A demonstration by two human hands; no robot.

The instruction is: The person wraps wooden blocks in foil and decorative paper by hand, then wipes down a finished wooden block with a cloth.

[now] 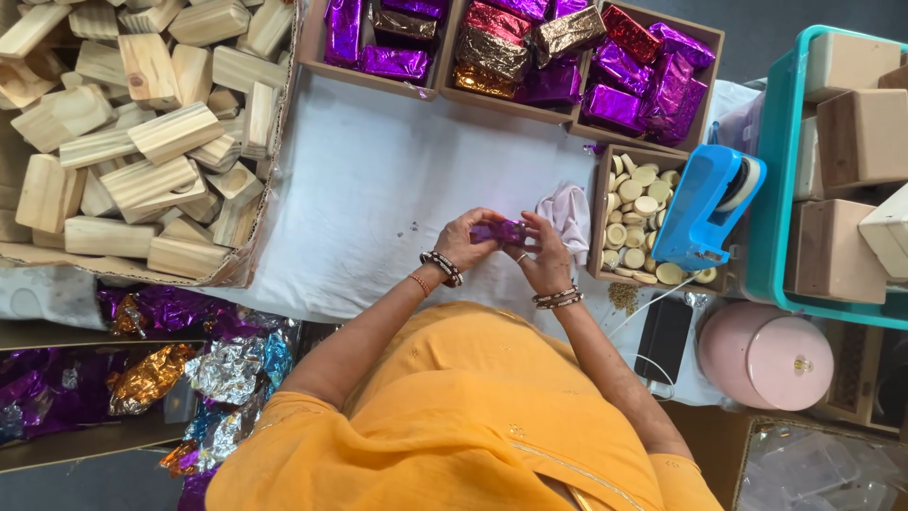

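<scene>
Purple foil packet gripped between both hands, left and right, over white cloth

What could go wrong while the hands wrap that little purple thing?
1. Both hands, left and right, pinch the small purple foil piece; thin foil might tear.
2. The blue tape dispenser rests across the box of round discs; a bump from the right hand might tip it or spill discs.
3. The phone lies at the table's edge near the right elbow and might get knocked off.
</scene>
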